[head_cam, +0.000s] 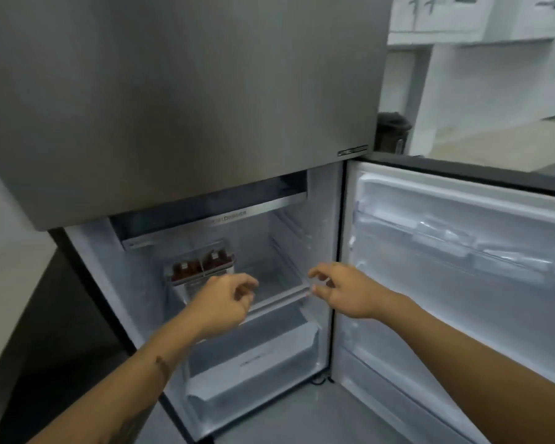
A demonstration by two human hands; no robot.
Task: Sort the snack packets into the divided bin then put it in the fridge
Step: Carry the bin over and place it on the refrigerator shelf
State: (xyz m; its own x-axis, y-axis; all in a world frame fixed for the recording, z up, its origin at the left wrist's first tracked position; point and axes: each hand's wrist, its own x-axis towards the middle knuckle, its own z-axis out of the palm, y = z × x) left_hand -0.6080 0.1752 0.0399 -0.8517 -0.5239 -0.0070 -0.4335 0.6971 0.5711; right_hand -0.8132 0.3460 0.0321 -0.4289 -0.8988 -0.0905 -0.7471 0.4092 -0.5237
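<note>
Inside fridge (pixel 318 219), on glass shelf (pixel 279 296), divided bin (pixel 202 272) sits with snack packets (pixel 186 270) sorted in compartments. My left hand (pixel 228 299) just beside bin, grip loose, empty. My right hand (pixel 343 290) near shelf edge, grip loose, empty. Fridge door (pixel 462 267) open; closing looks like only step left.

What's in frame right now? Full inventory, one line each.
fridge: 1, steel grey, upper door shut, lower compartment open
lower door: 1, white liner, swung open at right
divided bin: 1, clear, on shelf, left side
snack packets: dark red, count unclear, inside bin
shelf: 1, clear, mid compartment
crisper drawer: 1, translucent, bottom
cabinets: white, top right
left hand: fingers loosely curled, empty, near bin
right hand: at shelf front edge, grip unclear
</note>
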